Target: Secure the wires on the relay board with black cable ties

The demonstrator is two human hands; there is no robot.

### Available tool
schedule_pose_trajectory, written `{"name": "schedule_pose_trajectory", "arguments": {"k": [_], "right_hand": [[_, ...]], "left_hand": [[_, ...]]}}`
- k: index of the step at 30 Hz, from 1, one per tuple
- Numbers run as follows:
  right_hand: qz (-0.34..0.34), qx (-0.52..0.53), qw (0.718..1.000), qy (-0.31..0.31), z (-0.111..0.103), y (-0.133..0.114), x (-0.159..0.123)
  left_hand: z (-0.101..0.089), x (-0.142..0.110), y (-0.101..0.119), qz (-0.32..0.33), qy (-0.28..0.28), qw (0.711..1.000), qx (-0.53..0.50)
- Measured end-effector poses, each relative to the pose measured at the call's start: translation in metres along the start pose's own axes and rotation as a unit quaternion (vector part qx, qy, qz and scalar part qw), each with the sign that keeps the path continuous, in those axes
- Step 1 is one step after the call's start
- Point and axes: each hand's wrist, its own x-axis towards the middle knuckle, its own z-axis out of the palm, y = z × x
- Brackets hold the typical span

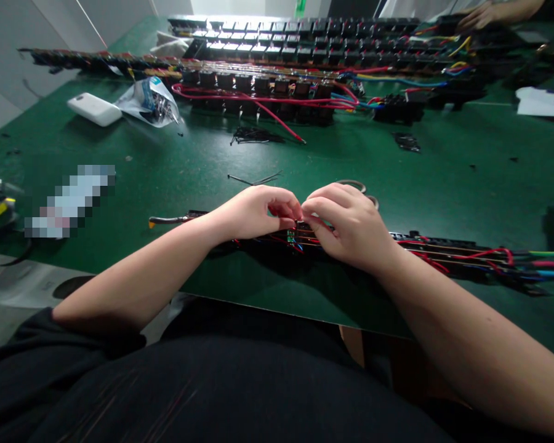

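Observation:
A long black strip assembly [436,249] with red, copper and blue wires lies across the table in front of me. Over its middle my left hand [258,212] is closed, thumb and fingertips pinched. My right hand [348,221] pinches from the other side, its fingertips meeting the left ones. Whatever sits between them is too small to make out. Just below the fingertips shows a small green circuit board [290,236]. Loose black cable ties [253,179] lie beyond my left hand. Grey loop handles [354,184], partly hidden, stick out behind my right hand.
More wired black strips [277,80] are stacked along the back. A bundle of cable ties [258,135], a white box-like item [95,109] and a plastic bag [151,101] lie before them. Another person's hand [482,15] is at the back right. The table edge [277,309] runs near my body.

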Motion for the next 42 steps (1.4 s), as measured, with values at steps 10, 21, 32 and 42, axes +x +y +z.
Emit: {"name": "schedule_pose_trajectory", "arguments": {"k": [10,21,32,42], "right_hand": [[-0.009,-0.013,1.0,-0.009,0.0007,0.0004,0.001],[0.001,-0.041,0.998,0.041,0.0001,0.0,-0.0007],[0.067,0.144,0.987,0.033,0.0003,0.0067,0.0026],[0.011,0.135,0.99,-0.026,-0.0013,0.0022,0.0004]], "left_hand": [[-0.0021,0.0005,0.0012,-0.003,0.01,0.998,0.069],[-0.0034,0.002,0.0026,-0.052,-0.043,0.993,0.094],[-0.0015,-0.0005,-0.0007,-0.035,-0.004,0.999,-0.002],[0.0002,-0.0024,-0.0005,-0.014,0.011,1.0,-0.003]]}}
